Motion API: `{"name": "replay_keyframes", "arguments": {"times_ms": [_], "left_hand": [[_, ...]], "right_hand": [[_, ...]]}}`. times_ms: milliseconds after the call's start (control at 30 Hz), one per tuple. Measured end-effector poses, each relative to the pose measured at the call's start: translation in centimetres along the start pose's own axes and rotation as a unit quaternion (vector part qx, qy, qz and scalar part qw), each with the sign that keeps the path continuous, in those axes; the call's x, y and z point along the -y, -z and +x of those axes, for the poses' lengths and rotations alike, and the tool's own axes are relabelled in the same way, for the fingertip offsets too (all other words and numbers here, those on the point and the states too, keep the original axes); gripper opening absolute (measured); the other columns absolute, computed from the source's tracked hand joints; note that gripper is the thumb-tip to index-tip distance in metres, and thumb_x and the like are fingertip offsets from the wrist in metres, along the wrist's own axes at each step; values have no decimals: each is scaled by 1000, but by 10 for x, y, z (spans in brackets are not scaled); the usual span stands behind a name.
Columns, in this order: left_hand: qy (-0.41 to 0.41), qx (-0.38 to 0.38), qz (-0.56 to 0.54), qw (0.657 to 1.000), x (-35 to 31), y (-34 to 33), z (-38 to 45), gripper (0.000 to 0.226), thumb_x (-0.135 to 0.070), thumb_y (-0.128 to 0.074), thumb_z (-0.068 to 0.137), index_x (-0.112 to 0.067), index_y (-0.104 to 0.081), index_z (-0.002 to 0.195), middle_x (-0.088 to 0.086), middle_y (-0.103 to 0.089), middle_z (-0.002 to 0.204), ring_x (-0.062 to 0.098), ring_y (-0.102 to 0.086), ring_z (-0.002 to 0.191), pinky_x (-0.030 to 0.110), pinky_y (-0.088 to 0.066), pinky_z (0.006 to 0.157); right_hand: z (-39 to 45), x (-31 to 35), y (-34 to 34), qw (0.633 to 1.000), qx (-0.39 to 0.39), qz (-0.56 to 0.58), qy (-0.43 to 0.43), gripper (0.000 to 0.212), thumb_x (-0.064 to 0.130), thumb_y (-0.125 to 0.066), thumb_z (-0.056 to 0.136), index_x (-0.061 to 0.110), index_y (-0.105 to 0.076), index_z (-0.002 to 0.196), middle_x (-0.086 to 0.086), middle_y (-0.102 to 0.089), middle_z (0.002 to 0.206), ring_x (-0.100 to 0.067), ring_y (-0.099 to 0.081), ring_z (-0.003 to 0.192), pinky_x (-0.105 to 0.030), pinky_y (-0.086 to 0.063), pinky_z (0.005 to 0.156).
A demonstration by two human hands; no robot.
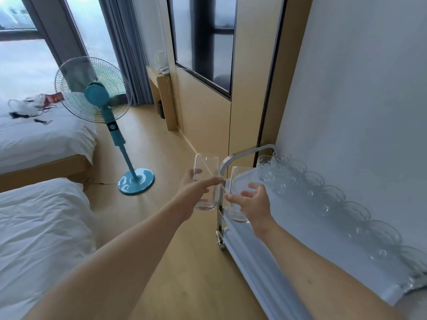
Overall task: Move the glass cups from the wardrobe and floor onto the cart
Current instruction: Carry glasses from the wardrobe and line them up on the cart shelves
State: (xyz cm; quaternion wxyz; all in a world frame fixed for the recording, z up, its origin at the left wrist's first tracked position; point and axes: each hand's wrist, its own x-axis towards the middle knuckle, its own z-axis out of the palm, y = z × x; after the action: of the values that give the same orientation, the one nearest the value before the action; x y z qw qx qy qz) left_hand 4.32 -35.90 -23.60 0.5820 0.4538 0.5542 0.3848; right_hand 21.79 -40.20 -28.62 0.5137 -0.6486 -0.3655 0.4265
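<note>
No readable text, label, brand or number shows anywhere

Bright, overexposed daylight floods from the window [27, 31] at upper left; soft focus throughout, wide-angle bending at edges.

A blue standing fan [99, 98] stands on the wooden floor [161, 153] beside white beds [41, 135].

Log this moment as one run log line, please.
left hand: holds glass cup | right hand: holds second glass cup over cart | row of cups already on cart
</note>
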Motion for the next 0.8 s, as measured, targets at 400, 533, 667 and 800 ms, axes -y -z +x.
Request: {"name": "replay_keyframes", "arguments": {"times_ms": [400,533,667,800], "left_hand": [[21,166,59,984,-14,24,142,65,-34,-96,63,-32,-54,112,9,-66,110,26,-71,96,56,-63,71],[49,219,83,971,-8,27,173,85,-41,-97,57,-29,-51,127,11,-67,114,28,-71,100,55,-63,73],[72,272,105,954,10,23,187,82,-39,-96,60,-26,-52,128,10,-65,114,24,-67,101,32,-60,54],[90,319,144,932,36,11,194,80,-39,-94,65,-27,-49,131,6,-64,114,23,-66,102,31,-58,56]], "right_hand": [[69,-9,-59,983,-169,25,-63,83,33,-94,64,25,-44,130,-1,-59,115,-17,-63,103,-41,-56,91],[74,-9,-77,969,-228,27,-90,85,34,-95,64,24,-44,132,0,-58,116,-17,-62,104,-42,-55,94],[65,-26,-88,949,-285,47,-128,86,35,-95,63,25,-44,132,0,-59,117,-15,-63,102,-33,-53,82],[49,-50,-92,922,-338,79,-168,88,31,-97,63,25,-44,133,0,-59,119,-17,-64,101,-27,-51,66]]}}
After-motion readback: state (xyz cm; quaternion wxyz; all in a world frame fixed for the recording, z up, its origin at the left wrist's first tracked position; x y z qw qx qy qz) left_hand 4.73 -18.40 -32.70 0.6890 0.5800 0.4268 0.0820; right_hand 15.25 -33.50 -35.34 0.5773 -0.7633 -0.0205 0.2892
